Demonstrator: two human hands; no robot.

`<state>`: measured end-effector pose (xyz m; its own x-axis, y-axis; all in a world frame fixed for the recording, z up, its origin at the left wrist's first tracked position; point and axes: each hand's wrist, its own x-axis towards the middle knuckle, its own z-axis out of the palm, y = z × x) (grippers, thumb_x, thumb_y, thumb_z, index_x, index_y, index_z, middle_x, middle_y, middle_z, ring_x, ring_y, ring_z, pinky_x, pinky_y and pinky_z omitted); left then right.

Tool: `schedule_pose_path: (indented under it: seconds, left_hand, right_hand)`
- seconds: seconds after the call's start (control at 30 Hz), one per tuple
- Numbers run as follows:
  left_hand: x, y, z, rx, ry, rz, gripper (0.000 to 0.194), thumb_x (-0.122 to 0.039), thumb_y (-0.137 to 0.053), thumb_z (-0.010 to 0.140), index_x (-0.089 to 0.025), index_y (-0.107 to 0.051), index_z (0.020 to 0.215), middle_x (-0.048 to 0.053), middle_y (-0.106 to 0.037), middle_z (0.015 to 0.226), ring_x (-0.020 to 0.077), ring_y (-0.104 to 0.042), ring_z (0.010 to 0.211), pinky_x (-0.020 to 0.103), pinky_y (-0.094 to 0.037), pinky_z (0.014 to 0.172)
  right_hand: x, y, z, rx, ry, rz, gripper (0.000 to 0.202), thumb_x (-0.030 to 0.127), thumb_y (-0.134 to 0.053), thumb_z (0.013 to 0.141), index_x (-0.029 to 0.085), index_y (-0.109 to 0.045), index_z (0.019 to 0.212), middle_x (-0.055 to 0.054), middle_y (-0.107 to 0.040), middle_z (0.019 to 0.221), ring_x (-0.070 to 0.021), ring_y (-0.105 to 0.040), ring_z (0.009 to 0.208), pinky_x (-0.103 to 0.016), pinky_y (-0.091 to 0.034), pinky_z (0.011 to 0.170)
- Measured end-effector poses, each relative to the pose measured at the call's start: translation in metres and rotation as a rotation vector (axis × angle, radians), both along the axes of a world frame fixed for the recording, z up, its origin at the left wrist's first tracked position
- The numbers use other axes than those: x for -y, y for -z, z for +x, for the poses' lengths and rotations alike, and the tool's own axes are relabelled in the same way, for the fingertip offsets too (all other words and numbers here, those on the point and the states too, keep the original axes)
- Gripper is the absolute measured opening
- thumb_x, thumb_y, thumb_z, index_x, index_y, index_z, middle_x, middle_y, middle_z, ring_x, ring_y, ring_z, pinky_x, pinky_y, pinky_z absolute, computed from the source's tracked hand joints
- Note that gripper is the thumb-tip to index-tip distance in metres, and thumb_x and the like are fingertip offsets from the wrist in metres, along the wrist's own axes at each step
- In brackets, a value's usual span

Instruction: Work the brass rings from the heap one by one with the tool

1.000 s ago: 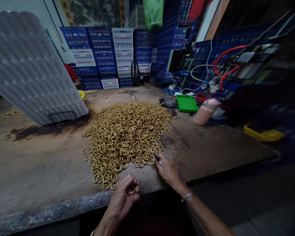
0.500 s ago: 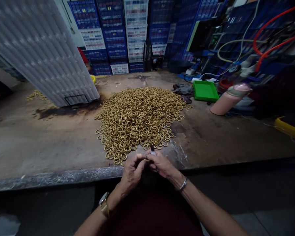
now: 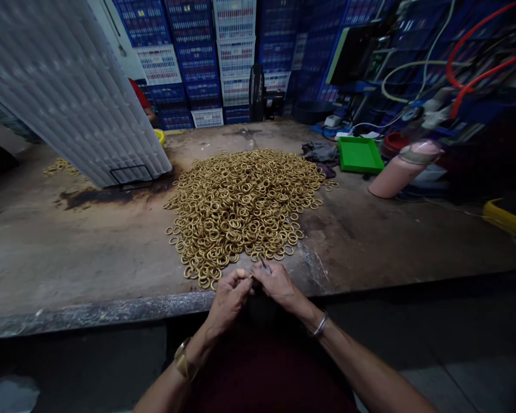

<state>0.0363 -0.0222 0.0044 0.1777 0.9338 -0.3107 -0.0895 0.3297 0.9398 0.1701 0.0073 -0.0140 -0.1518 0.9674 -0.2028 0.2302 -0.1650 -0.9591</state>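
Observation:
My left hand (image 3: pixel 229 298) is closed at the table's near edge, pinching a brass-coloured ring (image 3: pixel 251 277) that shows only as a thin gold sliver. Right beside it, fingertips almost meeting, my right hand (image 3: pixel 281 288) grips a slim tool (image 3: pixel 264 264) with a dark end pointing up and away. Its grey part disappears among the fingers, so I cannot make out its exact kind. Just beyond both hands spreads a large heap of brass-coloured rings (image 3: pixel 241 201), with several loose ones around its rim.
A tall stack of translucent ribbed sheets (image 3: pixel 90 103) leans at left by a wire stand (image 3: pixel 132 175). On the right are a green tray (image 3: pixel 360 155), a pink cylinder (image 3: pixel 398 172) and hoses. Blue and white crates (image 3: pixel 198 57) line the back; a person's red sleeve (image 3: pixel 140 93) shows behind the sheets.
Both hands have turned slightly at the fingertips. The ring now appears tilted edge-on, and the tool's dark end has swung a little left and looks thinner. The view has shifted slightly.

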Motion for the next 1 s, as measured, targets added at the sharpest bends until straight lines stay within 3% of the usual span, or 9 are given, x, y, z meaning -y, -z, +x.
schedule_pose_path:
  seconds: [0.23,0.37,0.47,0.6,1.0]
  left_hand:
    - [0.003,0.004,-0.003,0.194,0.029,-0.090,0.027,-0.042,-0.058,0.073,-0.016,-0.049,0.072,-0.005,-0.047,0.058,0.0020,-0.030,0.040,0.015,-0.018,0.037]
    - [0.003,0.004,-0.002,0.208,-0.032,-0.106,0.027,-0.041,-0.060,0.072,-0.017,-0.048,0.076,-0.006,-0.049,0.059,0.0019,-0.031,0.040,0.015,-0.018,0.036]
    - [0.003,0.005,-0.002,0.170,-0.038,-0.066,0.027,-0.042,-0.058,0.073,-0.017,-0.048,0.077,-0.006,-0.049,0.060,0.0024,-0.031,0.040,0.015,-0.020,0.037]
    - [0.003,0.006,-0.003,0.106,-0.014,-0.008,0.028,-0.044,-0.053,0.077,-0.017,-0.048,0.073,-0.008,-0.039,0.050,0.0037,-0.027,0.040,0.016,-0.020,0.038]
    - [0.004,0.012,-0.003,0.077,-0.046,0.071,0.029,-0.045,-0.053,0.076,-0.017,-0.047,0.073,-0.006,-0.044,0.057,0.0044,-0.032,0.044,0.017,-0.023,0.042]
  right_hand:
    - [-0.002,0.004,0.001,-0.090,-0.035,-0.080,0.024,0.041,-0.047,0.075,0.018,-0.049,0.068,0.005,-0.048,0.052,-0.0059,-0.033,0.038,-0.019,-0.026,0.037]
    - [-0.003,0.006,0.005,0.170,0.046,0.122,0.016,0.030,-0.047,0.073,0.018,-0.051,0.064,0.002,-0.051,0.054,-0.0087,-0.041,0.047,-0.020,-0.032,0.047]
    - [0.002,0.006,0.006,0.354,-0.096,0.324,0.016,0.025,-0.045,0.076,0.018,-0.053,0.065,0.001,-0.052,0.057,-0.0100,-0.043,0.052,-0.021,-0.030,0.050]
    - [0.010,0.002,0.006,0.497,-0.270,0.422,0.013,0.015,-0.043,0.074,0.018,-0.054,0.069,0.000,-0.054,0.058,-0.0106,-0.043,0.052,-0.022,-0.026,0.051]
    - [0.010,-0.001,0.005,0.594,-0.340,0.437,0.012,0.013,-0.042,0.073,0.019,-0.052,0.071,0.001,-0.053,0.058,-0.0104,-0.040,0.051,-0.022,-0.023,0.051]
